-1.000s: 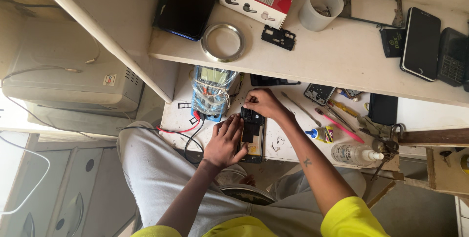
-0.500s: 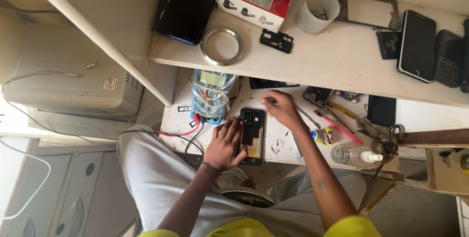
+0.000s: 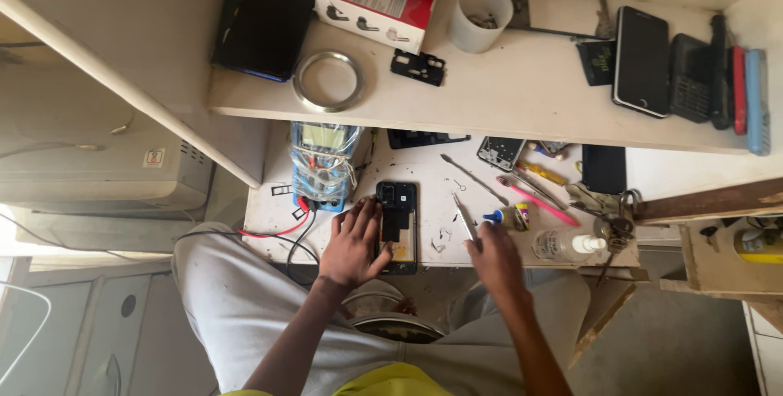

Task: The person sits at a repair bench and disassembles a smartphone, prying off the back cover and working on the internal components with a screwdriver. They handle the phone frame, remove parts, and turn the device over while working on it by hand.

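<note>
Flat, black opened phone, left fingers pinning it, right fingers gripping tweezers.

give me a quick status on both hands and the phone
Left hand flat on opened phone, steadying it. Right hand on metal tool. Multimeter leads close by left.

We find the lower worktop crowded. The opened phone lies under our left hand; the wrapped multimeter stands just to its left, its red and black leads crossing the near edge. Right of the phone a bare strip remains — our right hand sits there at a thin metal tool. Beyond it, the glue tube, pink tool and spray bottle block the way. The overhead shelf limits approach from above.
</note>
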